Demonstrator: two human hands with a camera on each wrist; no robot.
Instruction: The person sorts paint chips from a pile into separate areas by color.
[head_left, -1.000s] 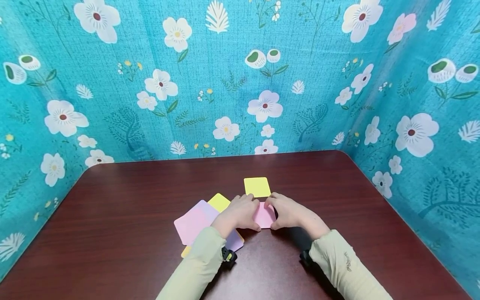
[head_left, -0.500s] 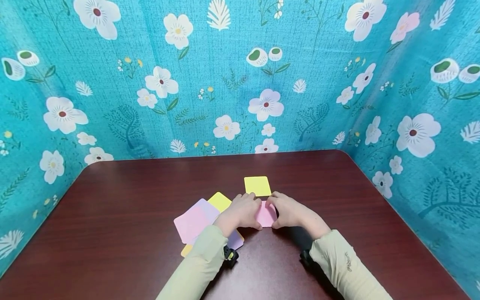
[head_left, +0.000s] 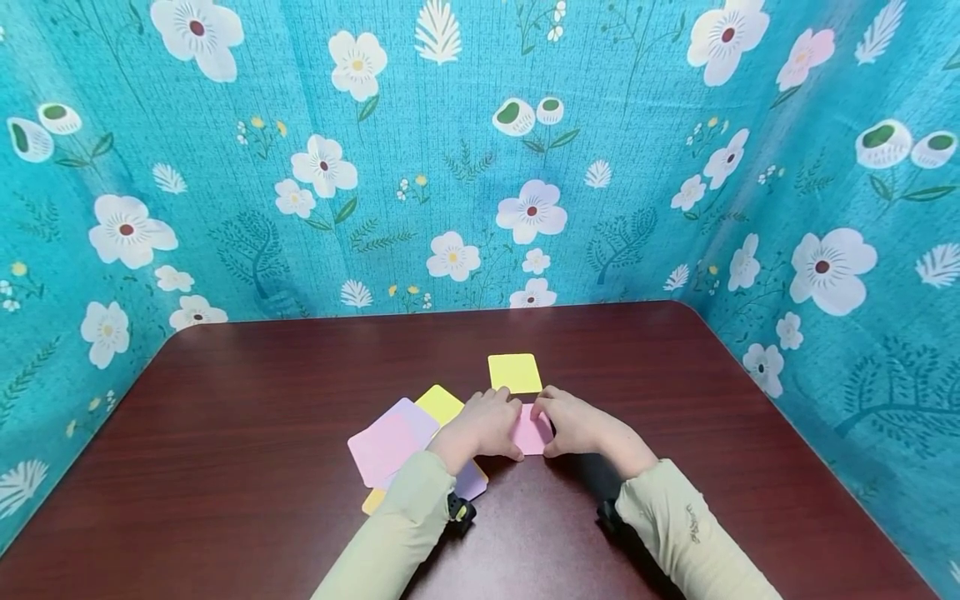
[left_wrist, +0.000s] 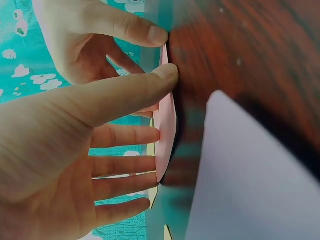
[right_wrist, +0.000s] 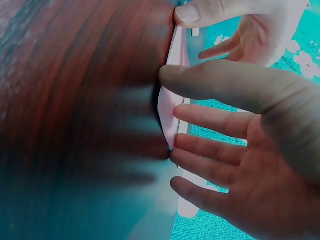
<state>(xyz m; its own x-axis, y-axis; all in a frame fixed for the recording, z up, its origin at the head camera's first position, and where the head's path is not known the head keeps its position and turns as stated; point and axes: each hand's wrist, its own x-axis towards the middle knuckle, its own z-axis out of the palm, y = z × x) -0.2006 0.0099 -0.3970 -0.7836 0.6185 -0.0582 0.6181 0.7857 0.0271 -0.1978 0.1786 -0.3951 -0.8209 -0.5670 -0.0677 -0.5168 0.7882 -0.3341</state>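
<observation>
A pink card [head_left: 533, 432] with straight edges lies on the table between the two hands. My left hand [head_left: 482, 427] holds its left side, thumb on the near edge and fingers on the far edge. On its right side my right hand [head_left: 581, 423] grips it the same way. Both wrist views show the pink card [left_wrist: 166, 125] almost edge-on, close over the tabletop, with thumbs and fingertips right at its edges. Just beyond the hands lies a yellow card [head_left: 515, 373].
Left of the hands, several cards overlap in a loose pile: pink [head_left: 381, 447], lilac [head_left: 472, 482], yellow [head_left: 441, 402] and orange [head_left: 372, 502]. My left forearm crosses over part of it. The dark wooden table [head_left: 247, 400] backs onto a blue flowered curtain [head_left: 405, 208].
Both hands keep their hold on the pink card. They and the card have shifted very slightly to the right since one second ago. The other cards stay where they were.
</observation>
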